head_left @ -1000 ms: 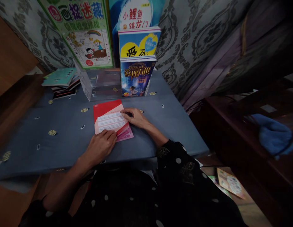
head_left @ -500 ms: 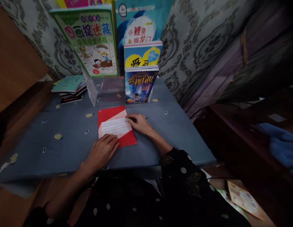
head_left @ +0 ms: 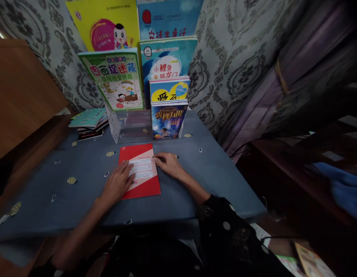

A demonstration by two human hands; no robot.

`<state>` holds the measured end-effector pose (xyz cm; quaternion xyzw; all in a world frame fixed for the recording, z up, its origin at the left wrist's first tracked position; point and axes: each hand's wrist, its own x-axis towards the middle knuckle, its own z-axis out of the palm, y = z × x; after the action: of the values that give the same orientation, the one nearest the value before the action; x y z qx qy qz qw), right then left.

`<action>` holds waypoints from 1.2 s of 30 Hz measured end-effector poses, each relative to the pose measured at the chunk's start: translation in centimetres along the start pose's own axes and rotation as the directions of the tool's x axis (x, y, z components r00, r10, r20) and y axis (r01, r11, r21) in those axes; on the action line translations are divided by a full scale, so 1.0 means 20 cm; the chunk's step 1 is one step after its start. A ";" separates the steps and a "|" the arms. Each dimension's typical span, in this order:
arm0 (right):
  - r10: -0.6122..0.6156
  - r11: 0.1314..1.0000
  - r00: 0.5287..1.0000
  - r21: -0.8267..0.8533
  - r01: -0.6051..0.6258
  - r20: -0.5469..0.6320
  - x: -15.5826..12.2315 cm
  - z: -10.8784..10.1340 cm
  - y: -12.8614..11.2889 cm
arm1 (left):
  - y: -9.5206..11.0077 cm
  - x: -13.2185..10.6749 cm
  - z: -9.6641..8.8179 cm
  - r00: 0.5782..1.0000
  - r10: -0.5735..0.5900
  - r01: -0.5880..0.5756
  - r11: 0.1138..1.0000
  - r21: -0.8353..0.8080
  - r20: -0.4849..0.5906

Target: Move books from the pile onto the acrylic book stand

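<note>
A red booklet (head_left: 148, 187) with a pale pink band and a block of printed text lies on the blue-grey tablecloth in front of me. Across its left side my left hand (head_left: 118, 181) rests flat, fingers stretched over the cover. My right hand (head_left: 170, 165) is at the booklet's right edge, thumb and fingertips pinched on it. Behind the booklet stands a clear book rack (head_left: 116, 132). In it are a dark blue book (head_left: 167, 125), a yellow-and-blue book (head_left: 181, 90), a green book (head_left: 123, 82) and a teal book (head_left: 164, 61).
At the back of the rack are a yellow book (head_left: 80, 29) and a blue book (head_left: 172, 19). A stack of thin books (head_left: 90, 119) lies left of the rack. The tablecloth (head_left: 219, 181) reaches the front edge. Patterned curtains hang behind; dark furniture stands on the right.
The booklet has turned a little to lie straighter. My left hand has slid up and left along its left side. My right hand stays at its right edge. The camera view has tilted up.
</note>
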<state>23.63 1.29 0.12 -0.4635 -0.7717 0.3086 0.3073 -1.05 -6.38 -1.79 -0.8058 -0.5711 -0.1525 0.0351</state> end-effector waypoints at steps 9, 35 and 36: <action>-0.218 0.958 0.976 -0.188 0.214 0.001 -0.01 0.05 0.04 | -0.16 0.11 0.09 0.986 -0.112 0.117 0.993 -0.034 0.119; -0.319 0.912 0.947 -0.259 0.319 0.043 -0.01 0.11 0.09 | -0.26 0.05 -0.08 0.989 -0.017 0.026 0.998 -0.060 0.146; -0.315 0.912 0.948 -0.260 0.317 0.048 -0.01 0.11 0.09 | -0.24 0.00 -0.09 0.992 0.004 0.006 0.997 -0.079 0.125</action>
<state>23.00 1.32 -2.71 -0.3688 -0.8714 0.1503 0.2866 -5.97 -5.21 -0.63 -0.8143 -0.5660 -0.1245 -0.0329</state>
